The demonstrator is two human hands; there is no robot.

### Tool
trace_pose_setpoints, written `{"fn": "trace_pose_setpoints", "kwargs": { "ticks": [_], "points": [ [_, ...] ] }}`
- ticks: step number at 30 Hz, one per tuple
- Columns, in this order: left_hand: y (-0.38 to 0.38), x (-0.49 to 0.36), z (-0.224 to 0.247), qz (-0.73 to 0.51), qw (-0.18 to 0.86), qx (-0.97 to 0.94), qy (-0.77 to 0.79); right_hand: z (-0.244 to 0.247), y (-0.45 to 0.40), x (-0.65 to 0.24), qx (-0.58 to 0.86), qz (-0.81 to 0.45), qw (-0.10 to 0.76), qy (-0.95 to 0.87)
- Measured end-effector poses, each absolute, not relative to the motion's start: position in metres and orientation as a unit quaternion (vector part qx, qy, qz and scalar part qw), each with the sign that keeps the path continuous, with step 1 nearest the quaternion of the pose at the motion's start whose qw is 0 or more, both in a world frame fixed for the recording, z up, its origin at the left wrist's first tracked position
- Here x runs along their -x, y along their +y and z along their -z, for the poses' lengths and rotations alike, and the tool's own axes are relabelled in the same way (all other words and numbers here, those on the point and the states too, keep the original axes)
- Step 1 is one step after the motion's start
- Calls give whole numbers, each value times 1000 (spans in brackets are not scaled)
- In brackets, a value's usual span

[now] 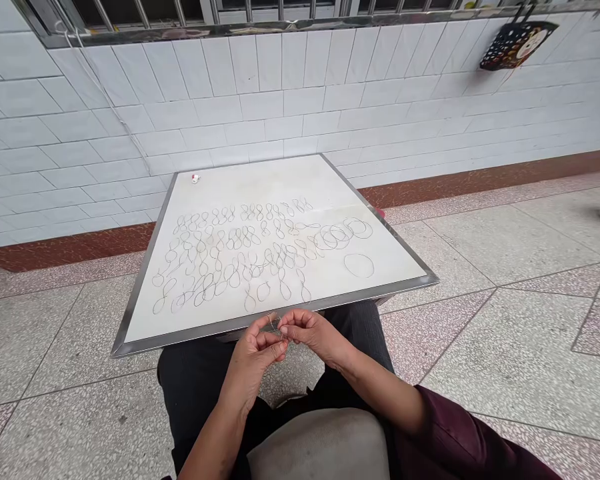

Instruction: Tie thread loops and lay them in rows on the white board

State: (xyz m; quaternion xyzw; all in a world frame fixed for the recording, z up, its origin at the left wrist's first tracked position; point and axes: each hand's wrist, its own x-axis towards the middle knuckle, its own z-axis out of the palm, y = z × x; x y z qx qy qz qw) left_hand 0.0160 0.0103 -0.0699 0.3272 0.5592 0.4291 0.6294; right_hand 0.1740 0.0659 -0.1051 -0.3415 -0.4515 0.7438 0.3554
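Observation:
A thin wire loop [271, 324] is held between my two hands, just in front of the table's near edge. My left hand [258, 353] pinches it from the left, thumb and fingers together. From the right, my right hand [310, 332] pinches the same wire, its fingertips almost touching those of the left. Many thin wires twisted into figure-eight shapes lie in rows on the white table [260, 177]. Several plain round wire rings [359, 265] lie at the table's right side.
A small white and red item [195, 179] sits at the table's far left corner. Behind the table stands a tiled wall [260, 107] with a barred window above. A dark basket [515, 47] hangs at the upper right. My knees are under the near edge.

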Motion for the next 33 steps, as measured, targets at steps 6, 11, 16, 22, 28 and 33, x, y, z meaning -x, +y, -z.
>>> {"fn": "trace_pose_setpoints", "kwargs": {
  "ticks": [6,11,16,22,28,33],
  "points": [
    [12,-14,74,-437,641,-321,543,107,68,-175,336,-757,353,-435],
    [8,-9,78,-476,672,-280,493,107,71,-175,354,-731,380,-442],
    [6,-10,83,-500,647,-256,516,109,72,-172,375,-705,384,-465],
    [4,-16,91,-494,611,-273,554,105,69,-170,380,-708,366,-470],
    [3,-16,85,-473,598,-299,574,105,65,-168,370,-703,379,-475],
    [4,-16,80,-465,590,-312,581,107,62,-165,350,-714,389,-465]
  ]
}}
